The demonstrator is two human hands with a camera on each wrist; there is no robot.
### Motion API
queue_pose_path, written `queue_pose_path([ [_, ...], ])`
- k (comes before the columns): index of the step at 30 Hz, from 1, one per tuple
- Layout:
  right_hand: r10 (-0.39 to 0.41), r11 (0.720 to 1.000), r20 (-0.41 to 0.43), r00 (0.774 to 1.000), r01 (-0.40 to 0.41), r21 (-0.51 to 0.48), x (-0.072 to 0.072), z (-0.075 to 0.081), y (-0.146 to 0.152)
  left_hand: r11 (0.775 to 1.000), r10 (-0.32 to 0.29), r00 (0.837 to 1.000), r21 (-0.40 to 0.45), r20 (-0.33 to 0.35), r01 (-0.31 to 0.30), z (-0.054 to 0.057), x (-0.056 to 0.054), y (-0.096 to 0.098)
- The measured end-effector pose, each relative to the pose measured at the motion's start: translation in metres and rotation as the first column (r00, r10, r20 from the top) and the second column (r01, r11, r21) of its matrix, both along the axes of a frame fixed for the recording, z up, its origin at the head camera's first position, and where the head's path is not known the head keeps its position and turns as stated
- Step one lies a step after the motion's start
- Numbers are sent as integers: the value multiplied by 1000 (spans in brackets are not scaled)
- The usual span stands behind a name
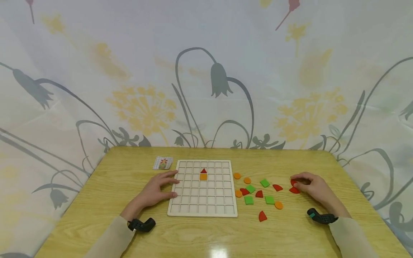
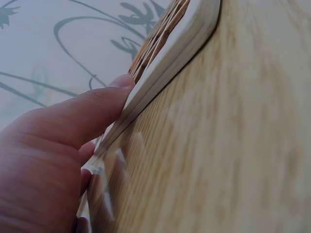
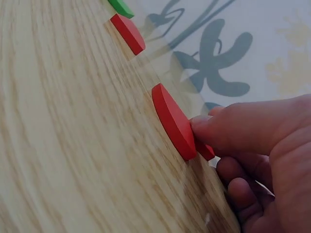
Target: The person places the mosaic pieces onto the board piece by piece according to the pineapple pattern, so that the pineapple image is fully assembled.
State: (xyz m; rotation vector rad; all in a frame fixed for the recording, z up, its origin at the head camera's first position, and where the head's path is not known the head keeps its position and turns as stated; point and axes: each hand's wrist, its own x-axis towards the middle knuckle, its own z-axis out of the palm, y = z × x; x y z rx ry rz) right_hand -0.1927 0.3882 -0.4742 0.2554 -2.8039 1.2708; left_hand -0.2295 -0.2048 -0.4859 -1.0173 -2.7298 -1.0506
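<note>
My left hand [image 1: 156, 190] rests at the left edge of a white grid board [image 1: 202, 216], fingers extended over its rim. In the left wrist view the thumb [image 2: 99, 109] touches the side of the board [image 2: 160, 68]. On the grid, a red triangle [image 1: 203, 171] sits just above an orange square [image 1: 203, 176]. At the right, my right hand [image 1: 314, 188] pinches a red quarter-circle piece [image 1: 293, 182] between thumb and index finger. Another red quarter-circle piece [image 1: 294, 190] lies right by the thumb; in the right wrist view two red pieces overlap there.
Between board and right hand lie loose green squares [image 1: 265, 183], orange discs [image 1: 279, 205] and red quarter-circles [image 1: 262, 216]. A small picture card [image 1: 162, 163] lies beyond the left hand. The wooden table [image 1: 180, 236] ends at a flower-patterned backdrop [image 1: 258, 118].
</note>
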Motion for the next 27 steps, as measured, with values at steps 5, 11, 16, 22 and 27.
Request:
queue_pose_path([
  [5,5,1000,-1,1000,-5,-4,-1,1,0,1000,-1,1000,-4,-5,1,-1,-1,0],
  [11,1,1000,16,1000,-1,4,-1,1,-2,1000,8,1000,-6,-1,-8,-1,-1,0],
  [16,-8,999,33,999,10,-32,1,1,-5,1000,7,1000,-3,4,-7,-1,-1,0],
  [22,-11,997,0,1000,11,-73,0,-1,-7,1000,9,1000,-5,4,-9,-2,0,0],
  [27,-36,998,-47,998,34,-49,0,-2,-6,1000,10,1000,-1,5,-10,-2,0,0],
])
